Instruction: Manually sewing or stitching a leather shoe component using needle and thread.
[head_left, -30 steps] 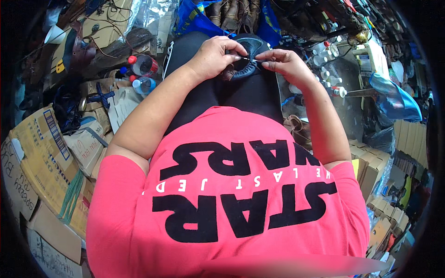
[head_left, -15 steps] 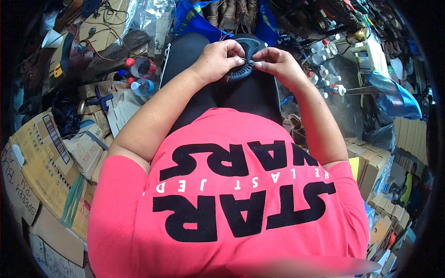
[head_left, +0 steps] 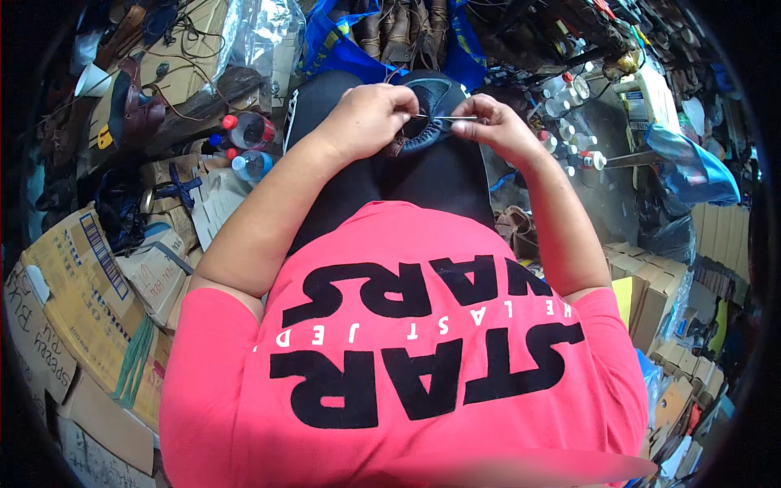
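Note:
A dark leather shoe with gathered stitching along its edge rests on my lap, between my black-clad thighs. My right hand, closed in a pinch, holds a thin pale needle that points left at the stitched edge. On the other side, my left hand is also pinched, with the fingertips at the shoe's opening. A thin, needle-like sliver shows at those fingertips, too small to name for certain. Any thread between the hands is too fine to make out.
A blue bag holding brown leather shoes stands just beyond my knees. Plastic bottles stand at left, with several more at right. Cardboard boxes crowd the lower left; a brown leather piece lies upper left.
My hands have moved apart, the left going left and slightly down. The needle in my right hand now shows plainly, and more of the shoe's opening is visible.

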A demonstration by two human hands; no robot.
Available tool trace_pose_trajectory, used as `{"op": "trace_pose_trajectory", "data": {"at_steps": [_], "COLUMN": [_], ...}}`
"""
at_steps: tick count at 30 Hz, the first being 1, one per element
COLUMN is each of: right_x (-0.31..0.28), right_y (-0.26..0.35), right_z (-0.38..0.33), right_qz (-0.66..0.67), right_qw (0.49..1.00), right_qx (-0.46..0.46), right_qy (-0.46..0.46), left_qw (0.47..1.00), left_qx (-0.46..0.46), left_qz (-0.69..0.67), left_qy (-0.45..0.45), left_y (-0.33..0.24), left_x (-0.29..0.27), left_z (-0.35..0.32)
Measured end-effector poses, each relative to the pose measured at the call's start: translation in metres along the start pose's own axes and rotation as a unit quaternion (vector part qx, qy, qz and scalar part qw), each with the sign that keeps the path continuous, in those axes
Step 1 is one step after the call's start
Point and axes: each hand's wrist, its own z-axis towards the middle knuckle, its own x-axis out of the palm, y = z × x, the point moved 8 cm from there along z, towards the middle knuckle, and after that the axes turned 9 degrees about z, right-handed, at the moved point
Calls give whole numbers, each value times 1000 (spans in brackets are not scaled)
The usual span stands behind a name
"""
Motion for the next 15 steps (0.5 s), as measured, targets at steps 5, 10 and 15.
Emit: {"op": "trace_pose_trajectory", "data": {"at_steps": [5, 10, 15], "right_x": [-15, -45, -36], "right_y": [-6, 45, 64], "right_z": [-22, -13, -6], "right_qz": [-49, -280, -466], "right_qw": [996, 944, 850], "right_qx": [75, -126, -196], "right_qy": [2, -120, -147], "left_qw": [992, 976, 968], "left_qx": [25, 85, 121], "left_qz": [93, 180, 198], "left_qy": [80, 93, 96], "left_y": [-17, -25, -27], "left_x": [15, 19, 15], "left_z": [13, 18, 17]}}
